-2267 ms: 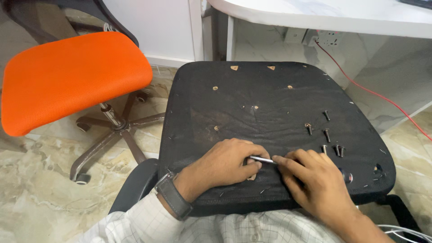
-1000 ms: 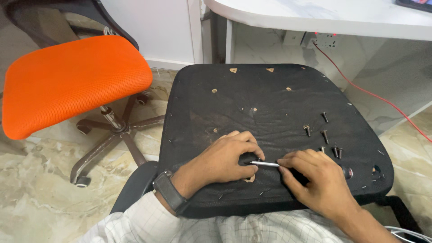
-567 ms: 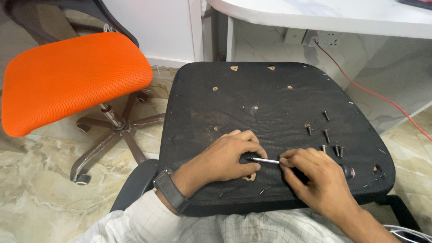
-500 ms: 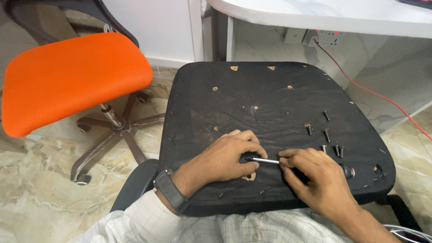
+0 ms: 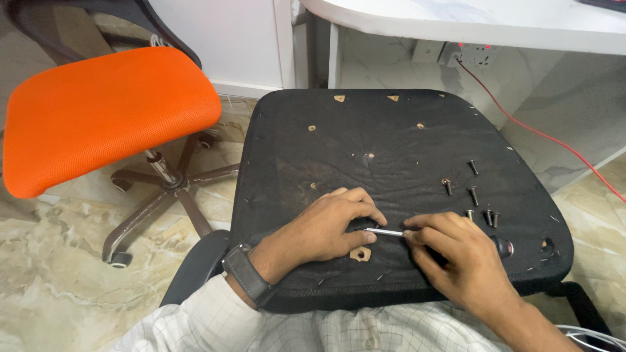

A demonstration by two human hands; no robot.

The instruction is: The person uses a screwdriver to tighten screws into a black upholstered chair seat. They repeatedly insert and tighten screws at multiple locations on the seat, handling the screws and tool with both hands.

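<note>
We are looking down at an upturned black seat base [image 5: 404,150], its rough fabric underside stapled along the edges and dotted with pale screw holes. Our left hand [image 5: 326,228] is resting on the near part of it, fingers curled together and pinching the tip end of a thin shiny metal shaft [image 5: 385,232]. Our right hand [image 5: 456,261] is gripping the tool's dark handle, fingers wrapped round it and pressed close. The shaft is lying almost level between both hands, just above a torn tan hole [image 5: 359,253]. Small dark screws [image 5: 474,194] are lying scattered to the right. To the left, an orange mesh-textured chair [image 5: 104,111] is standing on the marbled floor [image 5: 59,261].
</note>
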